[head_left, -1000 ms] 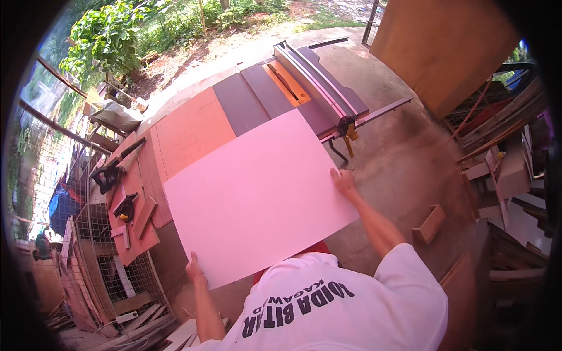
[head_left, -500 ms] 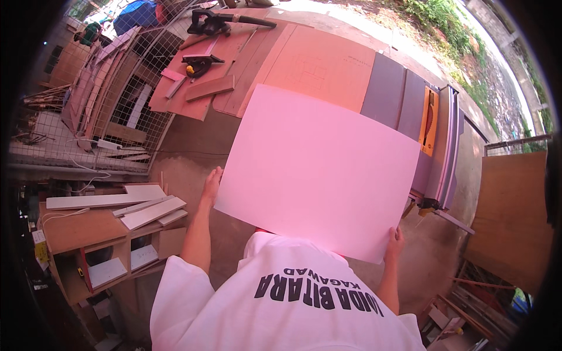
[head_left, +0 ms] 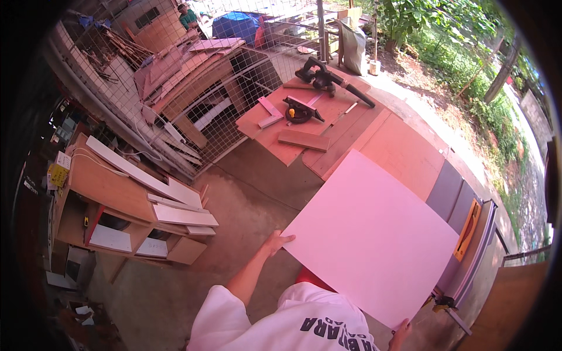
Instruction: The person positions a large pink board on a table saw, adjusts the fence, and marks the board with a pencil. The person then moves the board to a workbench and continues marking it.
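A large flat white panel (head_left: 372,237), tinted pink by the light, spans the space before my body. My left hand (head_left: 276,242) grips its left corner, thumb on top and the other fingers mostly hidden beneath. At the near right corner my right hand (head_left: 401,334) holds the edge, partly cut off by my body and the panel. Beyond the panel, brown boards (head_left: 404,143) lie as a broad work surface, joined on the right by a table saw (head_left: 465,231) with an orange insert round its blade slot. The panel overlaps the near part of this surface in the view.
A black blower (head_left: 325,81), a black gauge with a yellow knob (head_left: 301,112) and a wood block (head_left: 303,140) lie on the far boards. At left stands a wooden cabinet (head_left: 111,196) topped with white strips (head_left: 181,213). Behind is a mesh fence (head_left: 205,88); a person (head_left: 187,17) is beyond it.
My view has swung left, so the scene sits further right and the panel appears turned and lower right. Both hands keep hold of the panel.
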### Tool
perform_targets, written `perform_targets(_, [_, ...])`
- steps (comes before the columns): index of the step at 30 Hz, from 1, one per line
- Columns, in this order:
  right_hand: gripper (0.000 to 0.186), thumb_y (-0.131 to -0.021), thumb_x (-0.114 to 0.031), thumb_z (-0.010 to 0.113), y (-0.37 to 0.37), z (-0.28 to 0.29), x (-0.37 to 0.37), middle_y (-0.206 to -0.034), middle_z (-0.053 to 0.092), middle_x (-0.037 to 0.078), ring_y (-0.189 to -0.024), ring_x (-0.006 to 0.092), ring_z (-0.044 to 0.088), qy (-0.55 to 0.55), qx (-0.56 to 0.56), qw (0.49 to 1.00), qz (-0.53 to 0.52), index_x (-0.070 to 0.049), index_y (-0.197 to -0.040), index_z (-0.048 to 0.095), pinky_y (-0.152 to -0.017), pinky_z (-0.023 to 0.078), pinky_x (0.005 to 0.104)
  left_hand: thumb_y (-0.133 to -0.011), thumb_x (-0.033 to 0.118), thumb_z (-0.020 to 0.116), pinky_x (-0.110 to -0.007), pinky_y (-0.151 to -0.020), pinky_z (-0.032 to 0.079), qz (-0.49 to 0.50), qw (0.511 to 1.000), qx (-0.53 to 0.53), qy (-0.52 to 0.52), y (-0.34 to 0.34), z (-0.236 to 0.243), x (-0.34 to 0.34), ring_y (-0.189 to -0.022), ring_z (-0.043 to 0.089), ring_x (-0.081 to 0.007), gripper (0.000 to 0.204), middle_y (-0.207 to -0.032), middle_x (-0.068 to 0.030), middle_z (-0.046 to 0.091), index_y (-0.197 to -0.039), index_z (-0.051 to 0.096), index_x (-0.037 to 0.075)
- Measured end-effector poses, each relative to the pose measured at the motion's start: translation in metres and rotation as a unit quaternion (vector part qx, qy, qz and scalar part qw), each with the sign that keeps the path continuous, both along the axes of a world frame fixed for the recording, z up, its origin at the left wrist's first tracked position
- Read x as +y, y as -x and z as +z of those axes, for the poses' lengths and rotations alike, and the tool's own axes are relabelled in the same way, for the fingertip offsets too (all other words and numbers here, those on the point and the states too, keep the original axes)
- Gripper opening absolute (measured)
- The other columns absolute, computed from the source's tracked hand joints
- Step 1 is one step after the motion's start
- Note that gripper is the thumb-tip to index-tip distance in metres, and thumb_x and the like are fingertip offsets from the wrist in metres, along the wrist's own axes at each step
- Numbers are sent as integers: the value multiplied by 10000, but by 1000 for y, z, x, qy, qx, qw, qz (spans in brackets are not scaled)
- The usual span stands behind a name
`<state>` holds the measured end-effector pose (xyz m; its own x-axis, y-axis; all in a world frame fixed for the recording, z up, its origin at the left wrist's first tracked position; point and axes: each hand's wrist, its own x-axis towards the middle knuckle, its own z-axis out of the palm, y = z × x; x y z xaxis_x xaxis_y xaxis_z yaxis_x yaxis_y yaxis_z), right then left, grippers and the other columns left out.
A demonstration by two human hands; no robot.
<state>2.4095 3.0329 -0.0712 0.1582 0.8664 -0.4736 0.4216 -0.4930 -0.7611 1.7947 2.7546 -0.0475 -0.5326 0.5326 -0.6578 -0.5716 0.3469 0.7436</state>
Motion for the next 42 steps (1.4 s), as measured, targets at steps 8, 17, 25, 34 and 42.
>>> perform_targets(8, [584,-918,-88,748,51,14,52,-1190,628,156,-998,198,632,-68,175,975,-118,-31,-1401,424,-752,509,270,-862,192,826,-469,-853,603,287,955,76,0,17,-30,110,-988,672,-305,584,-1229,-195,576,-1236,425,-10])
perform_targets(17, [678,-905,-47,753,69,8,18,-1121,661,69,-934,156,637,-132,215,967,-46,-30,-1474,385,-755,525,274,-1050,112,526,-499,-819,639,163,983,66,-59,-53,-10,156,-1016,696,-346,312,-1259,-208,586,-1304,430,-41])
perform_targets(25, [462,-899,-78,777,83,6,35,-952,664,96,-719,141,624,-132,102,984,-66,-29,-1210,439,-637,527,270,-1039,134,561,-459,-785,650,156,981,81,-79,-31,-25,167,-982,710,-318,291,-1185,-203,622,-1235,458,-54])
perform_targets(34, [553,-859,-174,839,115,8,61,-873,615,62,-749,162,632,-165,-17,984,-65,-40,-1215,438,-643,521,293,-1011,120,614,-457,-768,664,179,973,55,-136,-11,-34,188,-969,710,-295,274,-1131,-167,621,-1162,447,-37])
perform_targets(42, [612,-758,-209,873,228,46,48,-1249,513,168,-1241,321,464,-337,-395,811,271,-90,-1269,558,-1049,373,482,-973,187,703,-332,-745,606,97,965,58,-236,-17,-65,146,-869,712,-205,444,-1144,-134,657,-1279,443,-2])
